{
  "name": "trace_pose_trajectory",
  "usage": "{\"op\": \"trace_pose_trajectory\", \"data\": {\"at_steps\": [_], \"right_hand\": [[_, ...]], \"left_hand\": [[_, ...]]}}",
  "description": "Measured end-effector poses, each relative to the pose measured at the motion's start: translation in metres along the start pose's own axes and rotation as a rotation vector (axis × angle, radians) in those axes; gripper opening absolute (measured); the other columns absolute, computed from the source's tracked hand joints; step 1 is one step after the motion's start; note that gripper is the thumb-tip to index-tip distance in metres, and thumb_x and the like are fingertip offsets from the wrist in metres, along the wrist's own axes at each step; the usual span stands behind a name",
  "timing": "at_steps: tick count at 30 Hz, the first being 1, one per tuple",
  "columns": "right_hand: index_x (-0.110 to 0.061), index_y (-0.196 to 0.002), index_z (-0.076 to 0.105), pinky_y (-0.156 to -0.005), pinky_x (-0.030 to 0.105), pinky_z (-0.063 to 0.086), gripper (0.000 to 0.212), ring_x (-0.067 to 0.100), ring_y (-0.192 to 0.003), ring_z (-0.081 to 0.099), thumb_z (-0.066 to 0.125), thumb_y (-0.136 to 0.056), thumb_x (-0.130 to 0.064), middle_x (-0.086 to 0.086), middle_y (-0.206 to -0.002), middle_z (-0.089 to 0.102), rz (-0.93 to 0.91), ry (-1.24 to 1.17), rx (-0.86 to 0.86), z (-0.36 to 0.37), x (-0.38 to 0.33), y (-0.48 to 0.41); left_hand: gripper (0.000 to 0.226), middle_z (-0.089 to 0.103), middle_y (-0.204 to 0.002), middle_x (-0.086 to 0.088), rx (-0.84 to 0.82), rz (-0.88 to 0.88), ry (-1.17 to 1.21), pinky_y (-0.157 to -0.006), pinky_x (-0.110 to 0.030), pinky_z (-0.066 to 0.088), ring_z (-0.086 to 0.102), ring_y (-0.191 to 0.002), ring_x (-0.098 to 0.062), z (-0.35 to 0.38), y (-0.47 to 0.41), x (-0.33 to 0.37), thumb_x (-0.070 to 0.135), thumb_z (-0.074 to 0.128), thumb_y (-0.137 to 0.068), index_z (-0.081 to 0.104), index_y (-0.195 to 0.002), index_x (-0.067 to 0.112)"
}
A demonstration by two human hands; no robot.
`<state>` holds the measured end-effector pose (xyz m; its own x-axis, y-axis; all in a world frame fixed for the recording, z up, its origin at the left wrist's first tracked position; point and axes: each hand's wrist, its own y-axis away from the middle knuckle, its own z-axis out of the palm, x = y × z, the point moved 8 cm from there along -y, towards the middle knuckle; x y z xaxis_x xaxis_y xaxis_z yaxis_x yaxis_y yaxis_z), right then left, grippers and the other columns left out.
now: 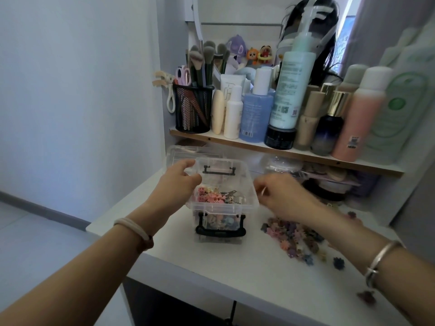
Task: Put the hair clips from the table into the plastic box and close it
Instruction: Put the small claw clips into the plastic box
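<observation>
Steadying the clear rectangular plastic box (219, 236) comes first. My left hand (181, 182) curls over its rim at 9 o'clock and grips it so it cannot skid on the white table (211, 269). My right hand (282, 196) hovers just beside the rim at 3 o'clock with its fingers curled. Something pale shows at the fingertips, but it is too blurred for me to tell whether I pinch a clip or nothing.

The box holds a heap of small pastel flower-shaped hair clips (211, 196). A loose pile of hair clips (294, 238) lies on the table at 4 o'clock from the box, with strays further out toward 5.

To do this well, I should bring each load right over the opening before letting go. Scooping several clips at a time beats carrying one, and the heap should stay below the rim. The clear plastic lid (181, 152) lies at 11 o'clock behind the box, and the black latches (221, 229) will need it seated flat.
</observation>
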<state>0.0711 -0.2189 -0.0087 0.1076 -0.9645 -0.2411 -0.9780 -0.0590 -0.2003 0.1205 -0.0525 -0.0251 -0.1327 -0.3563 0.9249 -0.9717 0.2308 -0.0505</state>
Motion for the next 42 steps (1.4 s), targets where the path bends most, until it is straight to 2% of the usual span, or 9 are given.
{"op": "trace_pose_trajectory", "data": {"at_steps": [3,6,10,13,16,23,31,38,42], "right_hand": [[-0.023,-0.089,0.063,-0.076,0.018,0.042,0.010,0.007,-0.081,0.056,0.062,-0.086,-0.013,-0.013,-0.081,0.058,0.018,-0.308,0.297,-0.045,0.001,-0.001],[-0.025,-0.103,0.063,-0.089,0.021,0.045,0.019,0.005,-0.096,0.059,0.062,-0.086,-0.017,-0.015,-0.096,0.061,-0.073,-0.458,0.210,-0.049,-0.016,-0.001],[-0.028,-0.093,0.059,-0.074,0.007,0.041,0.014,0.002,-0.084,0.055,0.058,-0.089,-0.014,-0.020,-0.086,0.056,-0.019,-0.332,0.274,-0.052,-0.001,0.008],[-0.032,-0.085,0.057,-0.060,0.006,0.039,0.012,-0.005,-0.072,0.053,0.057,-0.089,-0.021,-0.022,-0.078,0.051,-0.035,-0.122,-0.020,-0.015,0.003,0.021],[-0.024,-0.108,0.062,-0.075,0.016,0.045,0.020,0.002,-0.083,0.055,0.056,-0.089,-0.026,-0.014,-0.097,0.058,-0.094,0.092,-0.246,0.020,-0.003,0.038],[-0.018,-0.104,0.065,-0.087,0.024,0.042,0.023,0.017,-0.103,0.056,0.048,-0.090,-0.013,0.001,-0.111,0.061,-0.100,0.192,-0.193,0.025,-0.001,0.036],[-0.018,-0.086,0.067,-0.063,0.005,0.040,0.005,-0.005,-0.067,0.049,0.065,-0.084,-0.015,-0.020,-0.073,0.051,-0.066,-0.194,0.386,-0.059,-0.014,0.025],[-0.022,-0.100,0.064,-0.067,0.006,0.038,0.015,0.004,-0.084,0.057,0.059,-0.088,-0.013,-0.014,-0.089,0.059,0.007,-0.283,0.292,-0.056,-0.011,0.016],[-0.022,-0.121,0.055,-0.080,0.019,0.039,0.037,0.010,-0.098,0.049,0.058,-0.087,-0.008,-0.001,-0.117,0.057,0.098,-0.033,-0.215,0.006,0.008,0.021]], "left_hand": [[0.047,0.056,-0.124,-0.021,-0.002,0.000,0.005,-0.089,-0.038,0.044,0.057,-0.106,-0.037,0.000,-0.001,0.000,0.012,0.045,-0.093,0.039,-0.139,0.015],[0.047,0.056,-0.125,-0.021,-0.008,0.000,-0.003,-0.092,-0.041,0.044,0.057,-0.108,-0.037,0.002,0.000,0.000,0.013,0.046,-0.093,0.039,-0.139,0.016],[0.047,0.054,-0.126,-0.025,-0.002,-0.004,-0.011,-0.091,-0.037,0.043,0.054,-0.114,-0.040,0.003,0.002,0.001,0.013,0.045,-0.093,0.037,-0.140,0.016],[0.047,0.055,-0.125,-0.023,-0.010,-0.013,-0.007,-0.090,-0.037,0.043,0.055,-0.112,-0.038,0.003,0.003,0.000,0.013,0.045,-0.093,0.037,-0.140,0.016],[0.047,0.056,-0.126,-0.019,-0.017,-0.027,-0.007,-0.091,-0.038,0.044,0.057,-0.110,-0.036,0.003,0.003,-0.001,0.014,0.045,-0.093,0.038,-0.140,0.016],[0.047,0.056,-0.126,-0.019,-0.026,-0.044,-0.003,-0.098,-0.044,0.046,0.057,-0.110,-0.035,0.004,0.007,-0.001,0.014,0.045,-0.093,0.038,-0.139,0.017],[0.046,0.057,-0.123,-0.018,-0.034,-0.040,-0.011,-0.093,-0.041,0.046,0.059,-0.105,-0.032,0.008,0.007,0.000,0.014,0.044,-0.094,0.038,-0.139,0.017],[0.047,0.055,-0.125,-0.021,-0.023,-0.034,-0.016,-0.089,-0.036,0.044,0.056,-0.111,-0.037,0.008,0.009,0.003,0.013,0.046,-0.093,0.037,-0.139,0.016],[0.047,0.054,-0.126,-0.024,-0.018,-0.042,-0.015,-0.094,-0.040,0.044,0.054,-0.114,-0.040,0.008,0.011,0.004,0.012,0.046,-0.093,0.038,-0.139,0.016]]}}
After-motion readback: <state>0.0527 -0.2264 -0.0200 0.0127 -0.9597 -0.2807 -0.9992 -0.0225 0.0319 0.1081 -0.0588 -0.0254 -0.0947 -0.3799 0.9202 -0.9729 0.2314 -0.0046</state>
